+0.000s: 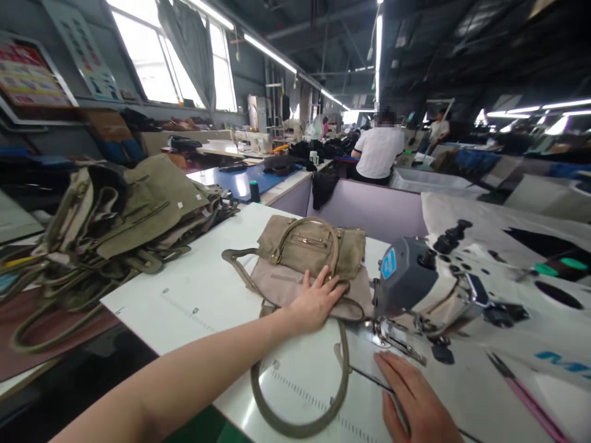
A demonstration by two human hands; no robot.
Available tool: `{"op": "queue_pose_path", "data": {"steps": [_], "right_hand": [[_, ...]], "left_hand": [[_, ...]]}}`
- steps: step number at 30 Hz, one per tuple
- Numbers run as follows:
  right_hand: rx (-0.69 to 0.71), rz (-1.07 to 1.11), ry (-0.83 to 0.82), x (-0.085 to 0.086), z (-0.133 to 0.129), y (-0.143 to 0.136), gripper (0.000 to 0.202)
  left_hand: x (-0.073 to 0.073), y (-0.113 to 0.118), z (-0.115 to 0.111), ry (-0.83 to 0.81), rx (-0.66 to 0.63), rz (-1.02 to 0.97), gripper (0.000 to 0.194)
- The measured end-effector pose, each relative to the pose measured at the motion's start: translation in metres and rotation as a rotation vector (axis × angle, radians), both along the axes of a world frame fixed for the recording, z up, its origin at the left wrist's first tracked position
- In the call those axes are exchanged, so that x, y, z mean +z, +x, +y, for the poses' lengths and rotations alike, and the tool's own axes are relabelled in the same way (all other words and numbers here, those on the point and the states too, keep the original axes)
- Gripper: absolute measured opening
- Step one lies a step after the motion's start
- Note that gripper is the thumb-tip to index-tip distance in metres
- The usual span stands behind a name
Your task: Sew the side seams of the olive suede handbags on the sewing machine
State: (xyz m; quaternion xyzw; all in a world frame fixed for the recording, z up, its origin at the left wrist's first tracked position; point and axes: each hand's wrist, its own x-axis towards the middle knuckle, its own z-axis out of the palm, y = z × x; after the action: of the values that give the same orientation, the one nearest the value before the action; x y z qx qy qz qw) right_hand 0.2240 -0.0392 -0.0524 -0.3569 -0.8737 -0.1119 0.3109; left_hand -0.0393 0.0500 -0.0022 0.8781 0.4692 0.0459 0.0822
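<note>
My left hand [316, 298] lies flat with its fingers spread on an olive-green handbag [305, 252]. The bag has a zipped pocket and a pale lining-like lower part, and its side rests against the sewing machine head [410, 277]. One rounded handle [300, 427] loops toward me over the white table. My right hand [415, 400] is low on the machine bed, right of that handle, with fingers stretched out and the thumb apart. A thin dark line runs beneath it; whether it is a cord or a seam in the table, I cannot tell.
A heap of similar olive bags [148, 203] lies at the left. Pink-handled tweezers [526, 394] rest on the machine bed at the right. Behind a lilac partition [369, 206], a person in a white shirt [378, 151] is turned away. A dark thread spool [254, 191] stands at the table's back.
</note>
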Motion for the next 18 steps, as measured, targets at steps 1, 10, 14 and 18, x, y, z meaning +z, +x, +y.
{"op": "queue_pose_path", "data": {"steps": [1,10,14,18], "right_hand": [[0.002,-0.008,0.011,0.0,0.001,0.001,0.039],[-0.053,0.024,-0.153,0.012,-0.01,-0.003,0.037],[-0.071,-0.011,-0.097,0.006,-0.007,-0.001,0.039],[-0.055,-0.09,0.063,0.002,0.002,0.002,0.043]], "left_hand": [[0.003,-0.012,-0.004,-0.013,-0.011,0.003,0.078],[0.014,-0.148,-0.106,0.068,0.033,-0.115,0.083],[0.004,-0.15,-0.113,0.168,0.074,-0.087,0.089],[-0.019,-0.156,-0.105,0.288,0.084,-0.069,0.091]]}}
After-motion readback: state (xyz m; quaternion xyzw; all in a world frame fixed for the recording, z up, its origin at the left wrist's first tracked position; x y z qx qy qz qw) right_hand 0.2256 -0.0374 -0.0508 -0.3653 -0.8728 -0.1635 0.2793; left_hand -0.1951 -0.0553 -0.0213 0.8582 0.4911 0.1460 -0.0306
